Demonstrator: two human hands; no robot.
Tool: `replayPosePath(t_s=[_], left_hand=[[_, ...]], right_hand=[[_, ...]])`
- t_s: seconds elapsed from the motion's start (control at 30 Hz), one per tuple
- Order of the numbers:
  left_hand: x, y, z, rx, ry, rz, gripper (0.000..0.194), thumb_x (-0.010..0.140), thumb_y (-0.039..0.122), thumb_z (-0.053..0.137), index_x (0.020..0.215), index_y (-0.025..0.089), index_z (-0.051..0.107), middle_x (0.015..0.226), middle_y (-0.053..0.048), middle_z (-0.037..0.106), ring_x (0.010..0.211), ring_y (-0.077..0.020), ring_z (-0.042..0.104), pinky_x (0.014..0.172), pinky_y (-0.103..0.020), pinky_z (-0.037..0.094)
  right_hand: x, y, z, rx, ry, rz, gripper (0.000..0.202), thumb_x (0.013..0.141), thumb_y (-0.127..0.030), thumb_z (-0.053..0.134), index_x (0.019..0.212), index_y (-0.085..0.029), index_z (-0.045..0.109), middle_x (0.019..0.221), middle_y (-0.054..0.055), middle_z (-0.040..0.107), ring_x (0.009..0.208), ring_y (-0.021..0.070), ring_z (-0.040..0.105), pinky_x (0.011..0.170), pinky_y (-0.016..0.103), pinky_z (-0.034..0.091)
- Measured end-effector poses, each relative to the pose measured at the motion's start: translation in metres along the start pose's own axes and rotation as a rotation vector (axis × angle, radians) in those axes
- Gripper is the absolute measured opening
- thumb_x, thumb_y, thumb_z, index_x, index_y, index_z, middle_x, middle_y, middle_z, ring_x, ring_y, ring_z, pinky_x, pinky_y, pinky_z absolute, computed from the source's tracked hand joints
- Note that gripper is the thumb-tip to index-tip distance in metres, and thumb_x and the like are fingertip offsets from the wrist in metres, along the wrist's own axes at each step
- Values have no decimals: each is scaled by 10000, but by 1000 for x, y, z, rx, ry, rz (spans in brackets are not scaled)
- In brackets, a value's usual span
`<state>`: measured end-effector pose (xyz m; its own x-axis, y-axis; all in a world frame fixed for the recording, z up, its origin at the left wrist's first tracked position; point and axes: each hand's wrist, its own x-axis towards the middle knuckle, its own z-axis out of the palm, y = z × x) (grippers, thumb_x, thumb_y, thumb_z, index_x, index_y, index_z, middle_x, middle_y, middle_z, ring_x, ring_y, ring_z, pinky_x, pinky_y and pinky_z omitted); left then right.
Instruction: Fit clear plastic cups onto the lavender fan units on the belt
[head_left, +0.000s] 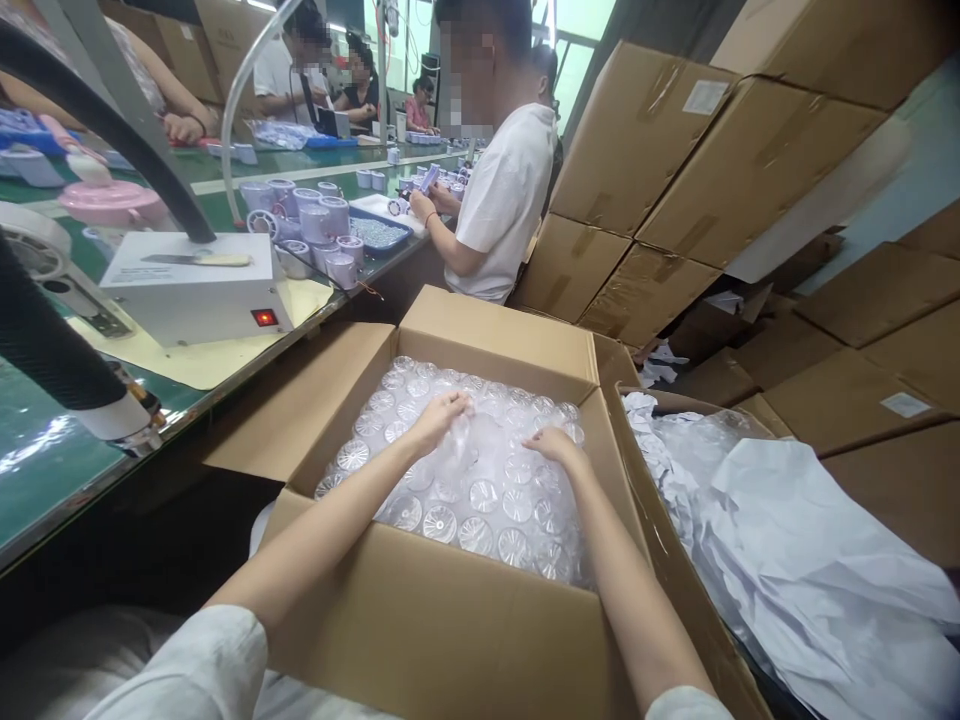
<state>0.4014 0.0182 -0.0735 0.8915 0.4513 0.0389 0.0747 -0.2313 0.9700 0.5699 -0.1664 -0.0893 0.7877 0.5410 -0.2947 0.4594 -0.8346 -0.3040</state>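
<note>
In front of me stands an open cardboard box [450, 610] with its flaps folded out. Rows of round, clear-topped pieces [439, 523] fill it, under thin clear plastic film [480, 450]. My left hand [441, 420] is over the middle of the box, its thumb and fingers pinched on a raised fold of the film. On the right side of the box, my right hand [553, 444] has its fingers bent together at the film, seemingly gripping it. Exactly what lies between the right fingertips is too small to make out.
At left, a green workbench [37, 490] holds a white device [196, 290] with a lit red switch, a black hose [112, 120] and lilac housings [315, 220]. A co-worker [502, 190] sits ahead. At right are crumpled white paper [817, 540] and stacked cartons [637, 140].
</note>
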Motion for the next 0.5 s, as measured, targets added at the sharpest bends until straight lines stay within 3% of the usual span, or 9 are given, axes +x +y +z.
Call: replayPosePath(t_s=[0.1,0.23,0.37,0.5], left_hand=[[4,-4,-5,49,48,-98,288,938,376,524,1016,114,612,907,-43,652,751,-128,629,683,-299,548],[5,-11,-10,249,104,-227,289,922,348,555,1104,126,597,1044,-71,642,889,-170,636,779,-359,554],[11,-19,-7,464,45,-297,302,908,316,580,1157,147,591,1190,-96,607,1059,-217,603,907,-437,518],[25,-28,3,577,-35,-326,309,909,324,579,1161,145,591,1190,-96,610,1060,-219,608,905,-436,521]], right_hand=[[1,4,4,-24,-71,37,223,958,-330,583,1080,-148,624,1063,61,642,880,184,642,770,354,561],[2,2,5,-31,-73,68,227,950,-321,598,1074,-131,621,1027,58,648,850,177,649,747,349,567],[-3,-6,-6,-10,52,24,219,950,-312,598,1072,-130,621,1040,60,645,879,185,646,771,364,562],[-11,-22,-15,28,236,-51,200,970,-316,561,1062,-149,623,1041,61,642,905,185,634,808,377,544]])
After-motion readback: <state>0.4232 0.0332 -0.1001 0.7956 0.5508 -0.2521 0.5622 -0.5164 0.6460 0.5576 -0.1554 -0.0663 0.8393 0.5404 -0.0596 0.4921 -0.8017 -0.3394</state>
